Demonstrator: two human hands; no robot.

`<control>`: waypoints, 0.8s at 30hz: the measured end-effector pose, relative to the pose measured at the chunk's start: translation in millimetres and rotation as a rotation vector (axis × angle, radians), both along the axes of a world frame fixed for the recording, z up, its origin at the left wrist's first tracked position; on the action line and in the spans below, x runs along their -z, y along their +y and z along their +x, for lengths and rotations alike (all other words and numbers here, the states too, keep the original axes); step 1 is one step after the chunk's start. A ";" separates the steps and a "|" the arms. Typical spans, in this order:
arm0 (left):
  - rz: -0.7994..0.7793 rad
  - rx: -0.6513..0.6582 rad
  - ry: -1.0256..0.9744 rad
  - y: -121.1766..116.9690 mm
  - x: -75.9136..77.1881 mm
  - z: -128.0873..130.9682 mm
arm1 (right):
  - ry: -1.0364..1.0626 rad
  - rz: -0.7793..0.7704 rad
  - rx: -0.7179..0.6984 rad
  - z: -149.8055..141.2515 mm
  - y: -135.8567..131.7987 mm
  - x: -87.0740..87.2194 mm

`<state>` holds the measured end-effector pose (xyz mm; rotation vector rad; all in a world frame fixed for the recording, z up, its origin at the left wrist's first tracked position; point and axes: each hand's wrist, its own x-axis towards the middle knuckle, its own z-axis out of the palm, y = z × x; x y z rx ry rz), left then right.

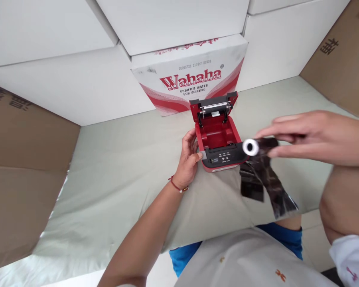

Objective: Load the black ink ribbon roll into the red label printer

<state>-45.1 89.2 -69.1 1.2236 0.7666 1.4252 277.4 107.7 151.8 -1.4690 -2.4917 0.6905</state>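
A small red-and-black printer point(219, 139) sits on the cloth with its lid point(214, 105) raised and its red inner bay bare. My left hand point(189, 159) grips the printer's left side, the thumb on a grey tab at its front corner. To the right of the printer, my right hand point(305, 135) is closed on a roll of dark film point(261, 147) with a white core, slightly blurred. A loose strip of the shiny film point(277, 191) hangs down from the roll. A flat black piece point(251, 185) shows beside the strip; whether it joins the film I cannot tell.
A pale green cloth point(113, 159) covers the table. A white-and-red water carton point(194, 75) stands just behind the printer, before stacked white boxes point(62, 83). Brown cardboard boxes point(24, 179) border the left, with another brown box point(341, 59) on the right.
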 end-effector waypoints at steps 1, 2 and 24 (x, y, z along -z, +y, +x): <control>0.025 -0.028 0.039 -1.6 1.2 0.3 | 0.008 -0.136 -0.084 -17.8 10.8 4.7; 0.052 -0.068 0.092 -4.2 1.5 0.6 | 0.024 -0.174 -0.089 -34.4 20.5 10.6; 0.902 -0.656 1.149 -60.6 -53.0 38.7 | -0.395 0.179 0.062 -123.6 43.6 64.4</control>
